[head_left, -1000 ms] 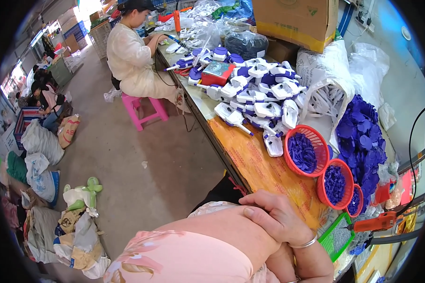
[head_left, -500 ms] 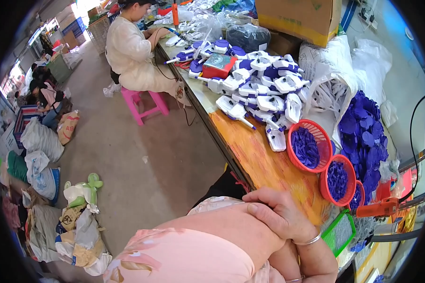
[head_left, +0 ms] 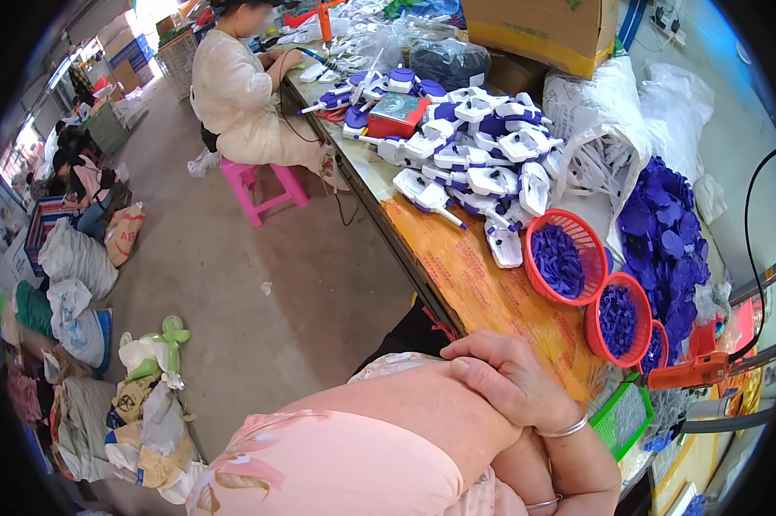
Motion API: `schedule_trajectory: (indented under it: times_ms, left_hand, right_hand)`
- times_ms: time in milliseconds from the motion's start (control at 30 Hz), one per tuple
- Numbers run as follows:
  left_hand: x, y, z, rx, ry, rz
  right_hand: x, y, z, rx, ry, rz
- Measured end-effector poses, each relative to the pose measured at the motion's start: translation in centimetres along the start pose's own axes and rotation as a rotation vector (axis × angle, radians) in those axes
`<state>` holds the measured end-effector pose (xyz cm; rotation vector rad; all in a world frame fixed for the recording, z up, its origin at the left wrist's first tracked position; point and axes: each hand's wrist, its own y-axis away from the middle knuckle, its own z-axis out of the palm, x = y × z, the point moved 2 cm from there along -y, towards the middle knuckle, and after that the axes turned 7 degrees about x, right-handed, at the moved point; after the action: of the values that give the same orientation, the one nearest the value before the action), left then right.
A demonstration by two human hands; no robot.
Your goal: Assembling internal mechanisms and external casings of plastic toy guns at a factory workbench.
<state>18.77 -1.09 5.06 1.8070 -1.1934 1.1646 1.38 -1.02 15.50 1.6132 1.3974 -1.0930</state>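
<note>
My right hand (head_left: 508,378) is closed over my bent left arm (head_left: 405,400), near the elbow, its fingers curled round the skin. A silver bangle (head_left: 567,427) circles the right wrist. The left forearm runs down beneath the right one to a second bangle at the lower edge; my left hand is out of view. Closest to the right hand are the bare orange-brown tabletop (head_left: 491,297) and a red basket (head_left: 633,354) of small purple strips. A second red basket (head_left: 596,258) beside it holds more strips.
White-and-purple plastic parts (head_left: 491,181) pile up along the table, with flat purple pieces (head_left: 659,232) at right. An orange tool (head_left: 689,373) and a green basket (head_left: 633,387) are near the right edge. A co-worker (head_left: 237,95) sits on a pink stool (head_left: 267,206). Sacks (head_left: 78,258) line the left floor.
The view has shifted slightly. My right hand keeps its hold on my left arm, and the things on the table stay where they were.
</note>
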Motion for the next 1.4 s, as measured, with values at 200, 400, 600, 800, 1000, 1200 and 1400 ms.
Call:
schedule_trajectory:
  times_ms: [200, 400, 600, 800, 1000, 1200, 1400]
  left_hand:
    - [0.9, 0.5, -1.4, -0.017, -0.046, 0.001]
    - [1.2, 2.2, -2.7, 0.007, -0.041, -0.043]
    - [1.2, 16.1, -6.6, 0.366, 0.131, -0.135]
    - [-2.0, 37.9, -10.7, 0.741, 0.286, -0.520]
    - [-5.0, 55.4, -21.8, 1.537, -0.548, -1.020]
    - [-8.8, 57.9, -31.9, 1.669, -1.012, -1.318]
    - [-11.8, 59.2, -36.1, 1.751, -0.749, -1.636]
  right_hand:
    - [0.3, 0.6, -0.9, 0.165, -0.054, 0.092]
    - [-2.3, 1.3, -5.7, 0.400, -0.100, 0.010]
    - [-2.2, 8.1, -4.8, 0.543, 0.008, 0.167]
    - [9.3, 16.2, 0.8, 1.050, -0.391, 0.310]
    - [14.6, 17.4, 2.7, 1.269, -0.534, 0.538]
    - [16.6, 17.6, 3.9, 1.353, -0.117, 0.475]
    - [17.5, 18.8, 4.8, 1.387, 0.082, 0.541]
